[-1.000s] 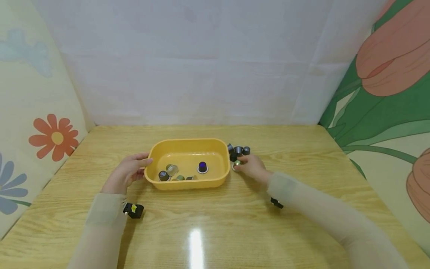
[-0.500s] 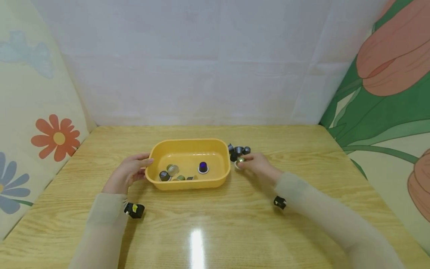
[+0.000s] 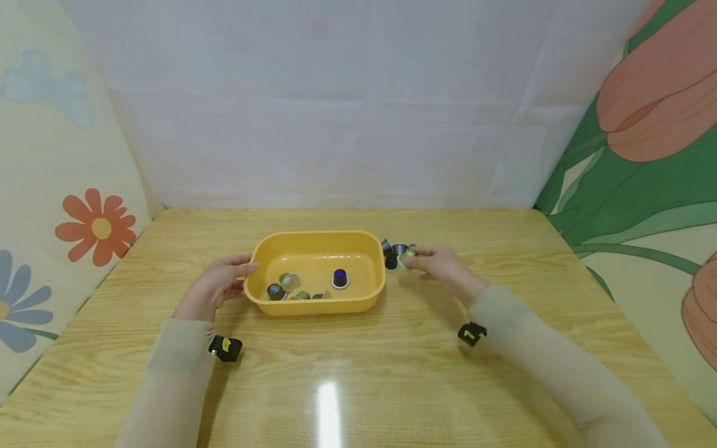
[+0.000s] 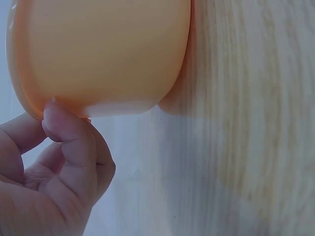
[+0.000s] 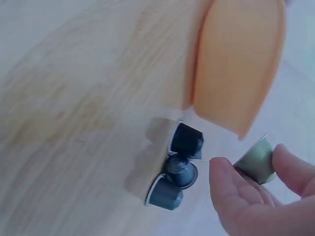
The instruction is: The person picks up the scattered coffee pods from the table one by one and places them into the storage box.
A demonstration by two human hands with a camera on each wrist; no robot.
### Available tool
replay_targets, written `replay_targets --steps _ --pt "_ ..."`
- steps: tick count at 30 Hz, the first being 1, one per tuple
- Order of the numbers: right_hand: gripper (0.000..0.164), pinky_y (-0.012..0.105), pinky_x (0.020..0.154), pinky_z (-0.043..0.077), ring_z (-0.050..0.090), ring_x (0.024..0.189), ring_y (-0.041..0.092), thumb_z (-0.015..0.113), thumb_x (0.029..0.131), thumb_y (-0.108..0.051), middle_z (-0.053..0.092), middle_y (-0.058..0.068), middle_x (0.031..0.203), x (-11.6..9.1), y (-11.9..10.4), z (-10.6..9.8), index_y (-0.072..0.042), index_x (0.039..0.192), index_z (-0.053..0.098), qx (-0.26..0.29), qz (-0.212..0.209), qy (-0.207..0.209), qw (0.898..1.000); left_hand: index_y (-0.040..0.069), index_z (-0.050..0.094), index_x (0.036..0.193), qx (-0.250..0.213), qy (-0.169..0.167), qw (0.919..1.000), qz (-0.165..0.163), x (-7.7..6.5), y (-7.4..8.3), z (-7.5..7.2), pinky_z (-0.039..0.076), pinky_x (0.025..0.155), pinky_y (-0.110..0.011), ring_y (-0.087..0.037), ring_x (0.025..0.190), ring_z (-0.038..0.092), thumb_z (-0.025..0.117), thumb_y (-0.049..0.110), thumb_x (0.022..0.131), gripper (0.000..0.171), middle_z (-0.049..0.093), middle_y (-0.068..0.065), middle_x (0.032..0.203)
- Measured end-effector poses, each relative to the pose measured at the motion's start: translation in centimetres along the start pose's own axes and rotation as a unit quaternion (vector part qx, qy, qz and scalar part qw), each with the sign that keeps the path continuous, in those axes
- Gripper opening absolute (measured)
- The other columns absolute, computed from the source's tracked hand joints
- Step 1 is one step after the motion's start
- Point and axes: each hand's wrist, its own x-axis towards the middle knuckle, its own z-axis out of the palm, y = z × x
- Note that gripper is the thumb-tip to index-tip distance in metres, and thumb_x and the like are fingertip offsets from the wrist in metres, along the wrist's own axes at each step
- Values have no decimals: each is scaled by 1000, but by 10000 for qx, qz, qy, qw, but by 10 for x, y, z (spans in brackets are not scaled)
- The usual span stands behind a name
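Note:
A yellow plastic tub (image 3: 313, 307) stands mid-table. My left hand (image 3: 215, 283) holds its left end, thumb at the rim and fingers bent against the outside, as the left wrist view shows. Off the tub's right end, my right hand (image 3: 445, 267) pinches a light green coffee capsule (image 5: 257, 162) between thumb and fingers. That capsule is tilted, its flat lid turned away from the thumb. Inside the tub sit a purple capsule (image 3: 339, 277), a dark one (image 3: 275, 290), one with its pale lid showing (image 3: 290, 283), and a few others half hidden by the front wall.
Several dark capsules lie bunched on the table by the tub's right end, among them an upright black capsule (image 3: 391, 259) and a tipped dark capsule (image 5: 165, 192). A white backdrop (image 3: 347, 124) rises behind the wooden table (image 3: 392, 373), with flower-printed panels at both sides.
My right hand has shifted away and to the right with the green capsule, which now overlaps the dark bunch. The left hand and tub have hardly moved.

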Motion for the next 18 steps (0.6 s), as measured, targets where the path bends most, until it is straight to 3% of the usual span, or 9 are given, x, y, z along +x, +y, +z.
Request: replay_targets --steps 5,18 --pt "46 43 98 46 51 123 36 61 96 -10 53 23 135 -1 -6 0 4 138 49 296 -110 -8 9995 3 24 153 -38 29 10000 -55 0 0 0 51 62 -22 -11 73 54 53 20 101 62 50 -6 109" --pt "46 45 103 41 54 119 35 59 97 -7 55 23 131 0 -27 9 4 140 46 1203 -54 74 9927 3 24 153 11 32 10000 -91 1 1 0 52 63 -22 -12 74 53 54 21 101 62 47 -11 118"
